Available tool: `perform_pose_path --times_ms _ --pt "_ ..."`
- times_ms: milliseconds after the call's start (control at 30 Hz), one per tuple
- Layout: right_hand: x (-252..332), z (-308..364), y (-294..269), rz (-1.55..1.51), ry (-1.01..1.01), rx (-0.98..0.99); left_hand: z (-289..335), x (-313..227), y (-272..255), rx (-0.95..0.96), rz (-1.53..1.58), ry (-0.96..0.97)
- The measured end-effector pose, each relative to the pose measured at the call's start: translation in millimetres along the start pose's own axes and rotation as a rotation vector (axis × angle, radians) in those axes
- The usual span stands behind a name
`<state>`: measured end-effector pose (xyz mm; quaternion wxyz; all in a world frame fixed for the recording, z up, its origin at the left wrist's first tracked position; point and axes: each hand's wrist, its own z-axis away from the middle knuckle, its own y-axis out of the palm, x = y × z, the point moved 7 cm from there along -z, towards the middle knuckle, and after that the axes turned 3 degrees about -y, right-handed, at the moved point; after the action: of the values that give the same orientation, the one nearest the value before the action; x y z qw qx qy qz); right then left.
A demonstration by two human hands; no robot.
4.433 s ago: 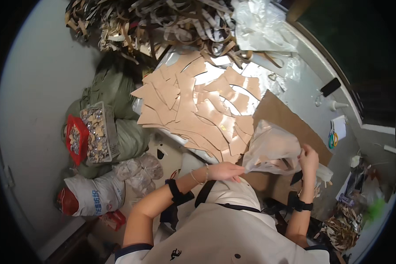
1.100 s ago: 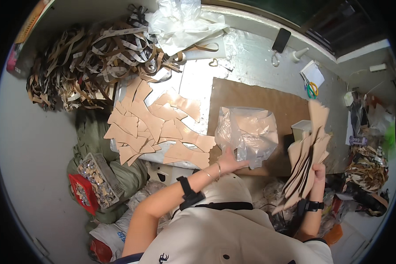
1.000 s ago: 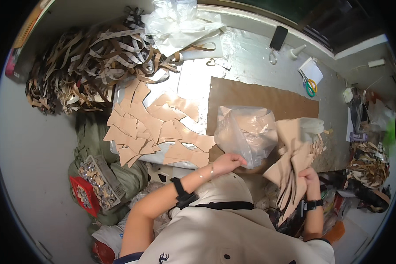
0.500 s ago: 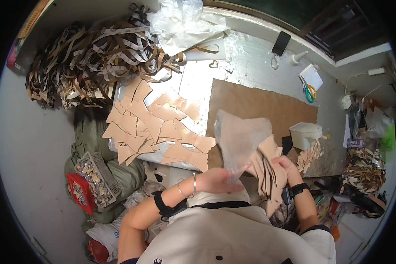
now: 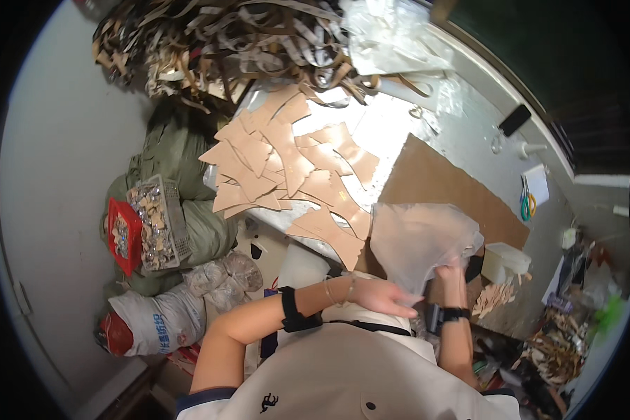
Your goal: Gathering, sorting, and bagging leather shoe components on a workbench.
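Note:
A clear plastic bag spreads in front of me over the near edge of the brown board. My left hand pinches the bag's lower corner between thumb and fingers. At the bag's right side is my right hand. Its fingers show only dimly through the film, so their grip is hard to read, and I cannot tell whether they are inside the bag or behind it. To the left, many curved tan leather pieces lie in a loose heap on the table. One leather piece hangs over the near edge.
A brown board covers part of the metal table. On its right stand a white tub and small tan scraps. Scissors and a phone lie farther back. Straps pile up at far left; a red basket sits below.
The bundle of tan leather pieces in my right hand is out of sight now. That hand has moved up to the bag, which is spread wider. The view has turned, shifting the table rightward.

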<state>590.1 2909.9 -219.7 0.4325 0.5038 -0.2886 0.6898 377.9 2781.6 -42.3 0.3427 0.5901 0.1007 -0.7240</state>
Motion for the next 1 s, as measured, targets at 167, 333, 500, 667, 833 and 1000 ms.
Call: perform_pose_path --times_ms 167,333,500,667,833,1000 --pt "116 1 -43 0.66 0.689 -0.134 69 120 -80 -0.682 -0.506 -0.294" --pt "163 -95 161 0.383 0.112 0.154 71 191 -91 -0.943 -1.224 -0.245" --pt "-1 -120 255 0.893 0.171 0.45 48 219 -103 -0.808 -1.106 -0.593" --pt "7 -86 307 1.423 -0.308 0.502 89 223 -77 -0.89 -0.935 -0.581" --pt "-4 -81 300 1.111 -0.15 0.621 216 217 -67 -1.3 -0.139 -0.354" --pt "45 -81 320 1.037 -0.128 0.929 289 251 -114 -1.573 1.23 0.378"
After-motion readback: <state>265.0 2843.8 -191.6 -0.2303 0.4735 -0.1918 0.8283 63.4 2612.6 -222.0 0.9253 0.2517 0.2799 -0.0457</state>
